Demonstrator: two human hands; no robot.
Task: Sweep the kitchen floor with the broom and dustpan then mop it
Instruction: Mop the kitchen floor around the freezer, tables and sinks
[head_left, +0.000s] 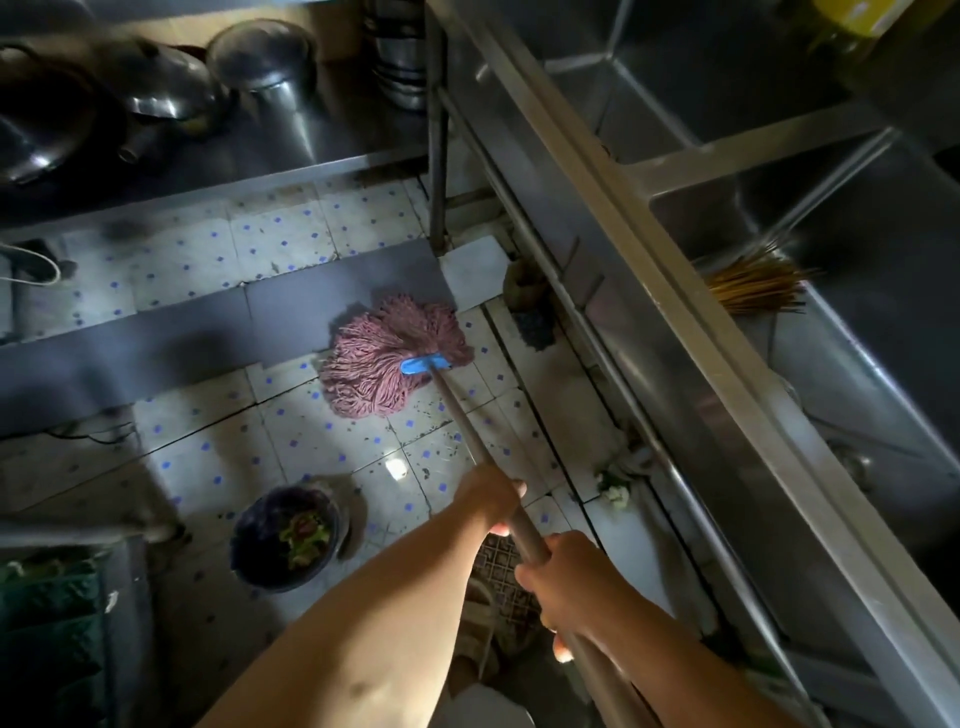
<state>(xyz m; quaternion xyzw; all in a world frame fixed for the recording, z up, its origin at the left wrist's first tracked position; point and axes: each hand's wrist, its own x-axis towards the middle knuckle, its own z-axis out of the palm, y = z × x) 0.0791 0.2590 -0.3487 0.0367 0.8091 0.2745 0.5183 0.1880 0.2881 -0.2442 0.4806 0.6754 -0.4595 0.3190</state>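
Observation:
A pink string mop head (387, 353) with a blue clamp (423, 364) lies spread on the white floor tiles with blue dots (291, 441), near the foot of a steel counter leg. Its wooden handle (467, 426) runs down toward me. My left hand (493, 496) grips the handle higher up, and my right hand (566, 582) grips it lower, closer to my body. A straw broom's bristles (753, 286) lie in the steel sink (857, 218) at the right. No dustpan is in view.
A dark bucket (285, 535) holding green scraps stands on the floor at the left of my arms. Steel pots and woks (171, 93) sit on a low shelf at the back. The steel counter edge (623, 218) runs diagonally on the right. Dark specks dot the tiles.

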